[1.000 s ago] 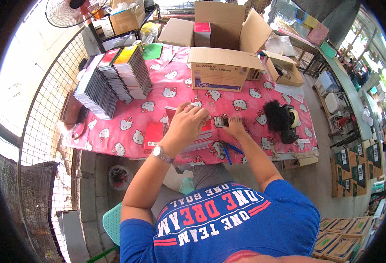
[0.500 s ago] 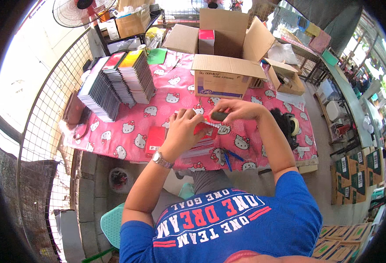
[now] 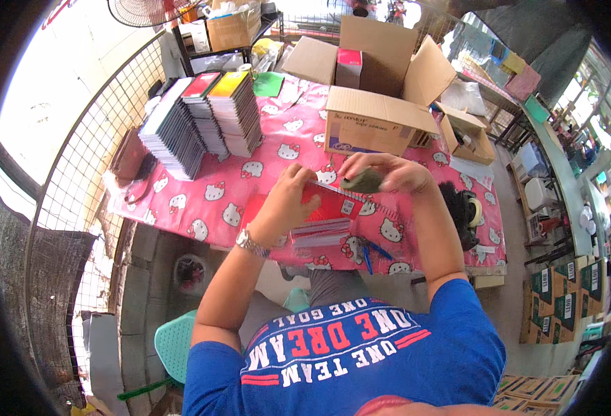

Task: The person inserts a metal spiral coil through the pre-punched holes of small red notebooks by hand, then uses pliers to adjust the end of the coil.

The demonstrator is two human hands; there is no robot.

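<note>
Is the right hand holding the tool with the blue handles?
No, the right hand holds a dark green object, and the blue-handled tool lies on the pink tablecloth.

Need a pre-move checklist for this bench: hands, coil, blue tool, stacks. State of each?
1. Left hand at the red notebook: ok, fingers at its upper edge. Firmness of hold: cannot tell.
2. Right hand on the green object: ok, held beside the coil.
3. Coil wholly within the notebook's edge: not ok, part juts out past its right side.
4. Coil through every hole: cannot tell, the left hand hides part of the edge.
5. Blue tool clear of both hands: ok, lying nearer the person.
6. Stacks upright: ok, standing at far left.
</note>
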